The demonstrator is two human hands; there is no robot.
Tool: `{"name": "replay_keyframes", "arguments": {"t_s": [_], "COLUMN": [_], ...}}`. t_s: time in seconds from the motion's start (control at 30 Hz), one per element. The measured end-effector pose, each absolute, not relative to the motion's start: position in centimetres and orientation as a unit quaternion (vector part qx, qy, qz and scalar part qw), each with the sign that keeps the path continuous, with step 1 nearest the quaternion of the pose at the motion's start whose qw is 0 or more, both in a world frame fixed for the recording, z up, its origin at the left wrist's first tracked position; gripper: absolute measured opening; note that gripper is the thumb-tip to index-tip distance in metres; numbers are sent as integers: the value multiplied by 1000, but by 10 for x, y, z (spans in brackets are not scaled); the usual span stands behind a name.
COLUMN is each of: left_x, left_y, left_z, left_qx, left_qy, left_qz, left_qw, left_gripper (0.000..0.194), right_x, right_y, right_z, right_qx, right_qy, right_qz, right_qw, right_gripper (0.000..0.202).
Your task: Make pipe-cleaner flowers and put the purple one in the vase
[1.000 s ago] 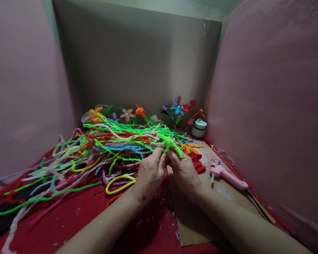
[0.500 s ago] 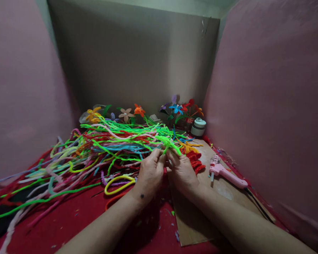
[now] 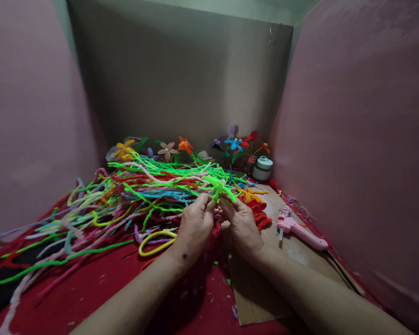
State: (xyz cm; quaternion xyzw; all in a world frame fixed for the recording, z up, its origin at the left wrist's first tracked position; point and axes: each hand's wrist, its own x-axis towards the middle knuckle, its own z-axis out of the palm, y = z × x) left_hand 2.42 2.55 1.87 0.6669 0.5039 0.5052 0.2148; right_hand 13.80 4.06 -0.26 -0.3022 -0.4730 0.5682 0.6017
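Bright green pipe cleaners (image 3: 218,186), bent into a small bunch of loops, are pinched between my two hands above the front of the pile. My left hand (image 3: 196,224) grips the bunch from the left, thumb against the fingers. From the right, my right hand (image 3: 243,227) pinches the same green bunch, its fingertips close to the left ones. The lower ends of the bunch are hidden behind my fingers. Just behind lies a big heap of loose pipe cleaners (image 3: 153,179) in many colours.
Pink glue gun (image 3: 300,230) lies on a cardboard sheet (image 3: 258,298) at right, near red bent pipe cleaners (image 3: 260,213). Yellow scissor-like handle (image 3: 150,252) rests left of my hands. Finished flowers (image 3: 234,144) and a small jar (image 3: 262,168) stand at the back, on red cloth (image 3: 104,302).
My hands have drawn slightly apart at the fingertips, and the green bunch has turned a little between them. The view has shifted slightly; the other things lie as before.
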Motion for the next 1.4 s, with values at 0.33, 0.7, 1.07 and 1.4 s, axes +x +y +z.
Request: {"name": "replay_keyframes", "arguments": {"t_s": [0.33,0.7,1.07,1.4], "left_x": [36,14,3,-10], "left_y": [29,36,35,37], "left_z": [17,17,17,13], "left_qx": [543,494,482,485], "left_qy": [441,273,200,205], "left_qz": [544,470,422,365], "left_qw": [464,678,741,768], "left_gripper": [10,20,11,17], "right_x": [131,130,134,137], "right_y": [45,47,37,26], "right_z": [-11,0,5,13], "right_qx": [-279,-165,-137,-140], "right_qy": [-372,-372,-461,-541], "right_qz": [645,726,689,648], "right_qw": [606,555,542,518], "right_gripper": [26,26,21,29]}}
